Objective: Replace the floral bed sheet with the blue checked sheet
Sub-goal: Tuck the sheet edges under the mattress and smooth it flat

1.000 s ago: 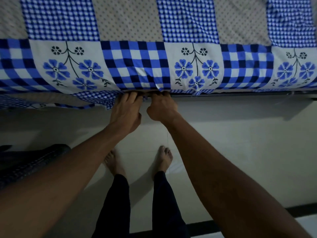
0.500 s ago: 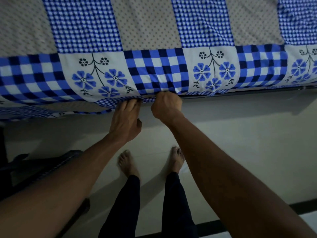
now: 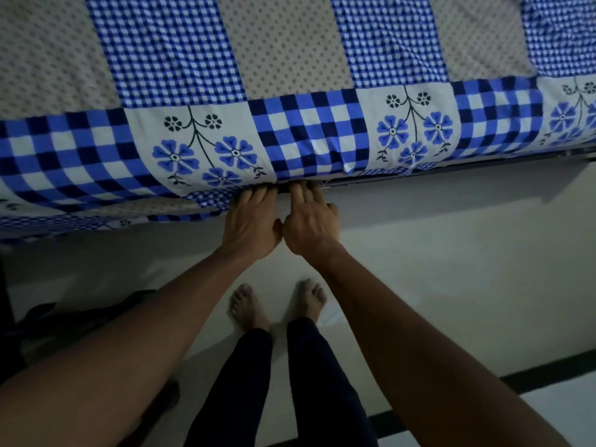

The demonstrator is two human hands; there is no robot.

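The blue checked sheet (image 3: 309, 133), with flower panels and dotted grey squares, covers the bed across the top of the view. My left hand (image 3: 251, 221) and my right hand (image 3: 311, 221) lie side by side at the bed's near edge. Their straight fingers push the sheet's hem in under the mattress, and the fingertips are hidden beneath it. To the left of my hands the hem (image 3: 96, 217) hangs loose below the edge. To the right it is tucked along the dark bed frame (image 3: 451, 169). No floral bed sheet is in view.
I stand barefoot on a pale tiled floor (image 3: 451, 285), my feet (image 3: 277, 301) just short of the bed. A dark object (image 3: 48, 321) lies on the floor at the left. A dark strip (image 3: 548, 369) crosses the floor at lower right.
My right hand has gone from a curled fist at the hem to straight fingers pushed under the mattress. Both hands sit closer together, and the view has shifted right along the bed.
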